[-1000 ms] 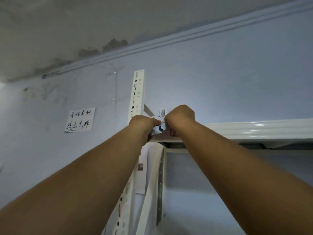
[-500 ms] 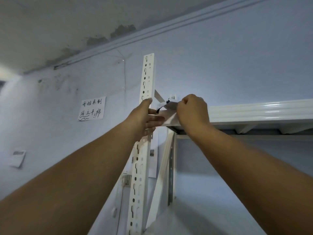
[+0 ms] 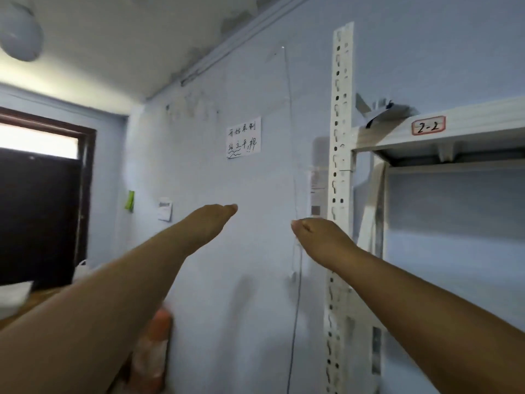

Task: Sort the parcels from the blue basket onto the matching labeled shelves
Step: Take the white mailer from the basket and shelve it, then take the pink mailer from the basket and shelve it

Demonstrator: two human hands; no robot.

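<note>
A flat white parcel (image 3: 386,112) with a dark mark lies on the top white shelf (image 3: 483,125), at its left end beside the perforated upright (image 3: 341,137). A red-framed label reading 2-2 (image 3: 428,125) is stuck on that shelf's front edge. My left hand (image 3: 211,218) hangs in mid-air before the blue wall, fingers straight, holding nothing. My right hand (image 3: 318,233) is lower than the shelf, left of the upright, fingers loosely curled and empty. The blue basket is out of view.
A handwritten paper note (image 3: 243,137) is taped to the wall. A dark doorway (image 3: 39,211) stands at the left, with a white object (image 3: 14,294) on a wooden surface below it. A thin cable (image 3: 295,223) runs down the wall. An orange, blurred object (image 3: 154,351) sits low.
Both hands have let go of the parcel, left on the top shelf, and dropped down and away from it. The view has swung left, showing the doorway.
</note>
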